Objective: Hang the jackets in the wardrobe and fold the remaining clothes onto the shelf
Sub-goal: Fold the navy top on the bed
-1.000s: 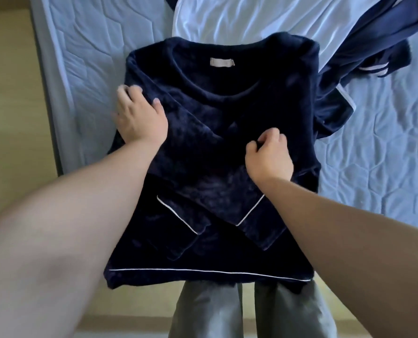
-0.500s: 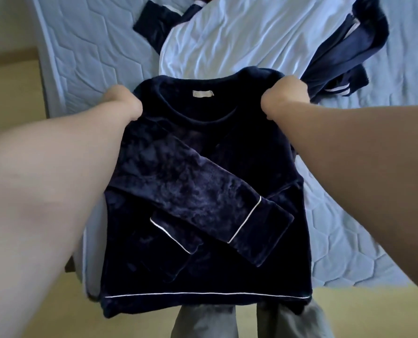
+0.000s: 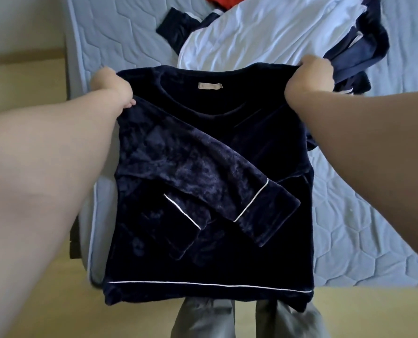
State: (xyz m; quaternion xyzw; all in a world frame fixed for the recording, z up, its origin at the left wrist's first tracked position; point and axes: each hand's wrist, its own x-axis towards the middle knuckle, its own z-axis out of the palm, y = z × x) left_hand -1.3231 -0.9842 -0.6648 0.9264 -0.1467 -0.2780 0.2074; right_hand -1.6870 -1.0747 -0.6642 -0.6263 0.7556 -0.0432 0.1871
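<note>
Head view — blank neck label (image 3: 210,86) — unreadable

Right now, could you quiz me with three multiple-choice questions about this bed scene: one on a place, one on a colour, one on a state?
1. Where do the hands grip the navy velvet top?
A. at the hem
B. at the two shoulders
C. at the cuffs

2. What colour is the garment at the picture's top edge?
A. red
B. green
C. yellow

3. How do the top's sleeves lie?
A. spread out sideways
B. hanging off the bed
C. folded across the front

Answers: 1 B, the left hand and right hand pinch the shoulder corners. 2 A, a red garment peeks above the white sheet. 3 C, both white-piped cuffs cross over the chest.
</note>
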